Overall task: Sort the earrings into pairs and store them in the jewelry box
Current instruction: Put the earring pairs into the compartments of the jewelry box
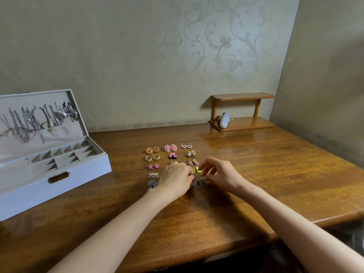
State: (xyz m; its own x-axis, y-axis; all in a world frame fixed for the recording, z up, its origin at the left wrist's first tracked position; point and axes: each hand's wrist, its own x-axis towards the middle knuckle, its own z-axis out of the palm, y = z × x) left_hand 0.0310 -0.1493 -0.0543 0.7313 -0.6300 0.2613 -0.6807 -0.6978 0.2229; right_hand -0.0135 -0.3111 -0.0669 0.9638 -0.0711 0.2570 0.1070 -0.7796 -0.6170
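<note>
Palms down, right hand (218, 174) grip pinches dark earring (199, 183); left hand (175, 179) curls, grip unclear.

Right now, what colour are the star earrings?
Pink star earrings, clearest in the head view.

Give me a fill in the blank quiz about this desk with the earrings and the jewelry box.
The jewelry box has its lid ____.
The white object lies on the wooden shelf's ____ level.
The yellow earrings lie ____ the left hand and the right hand.
Missing words: open, lower, between.
</note>
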